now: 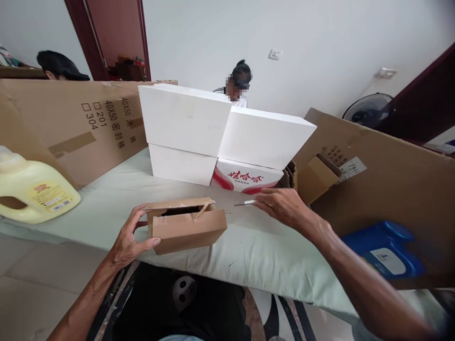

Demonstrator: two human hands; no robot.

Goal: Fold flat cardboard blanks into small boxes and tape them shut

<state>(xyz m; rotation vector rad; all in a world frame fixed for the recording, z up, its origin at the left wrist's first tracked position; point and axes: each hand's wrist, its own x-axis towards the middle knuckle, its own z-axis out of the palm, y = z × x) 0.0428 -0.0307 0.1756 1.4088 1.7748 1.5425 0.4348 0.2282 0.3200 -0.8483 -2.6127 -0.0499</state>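
My left hand (133,237) grips the left end of a small brown cardboard box (190,234), thumb on the near face and fingers behind. The box rests on the cloth-covered table. Along its top runs a dark gap, with a torn strip of cardboard sticking up near the right end. To the right of the box, my right hand (279,202) is closed around a thin tool with a white handle (250,202). Its narrow dark tip points left towards the box, apart from it; I cannot make out its exact kind.
White boxes (185,118) and a red-and-white carton (245,177) stand stacked behind. Large cardboard sheets (117,118) flank the table (263,251). A yellow jug (46,189) stands left, a blue bottle (387,251) right. Two people are beyond; a fan (368,109) is at back right.
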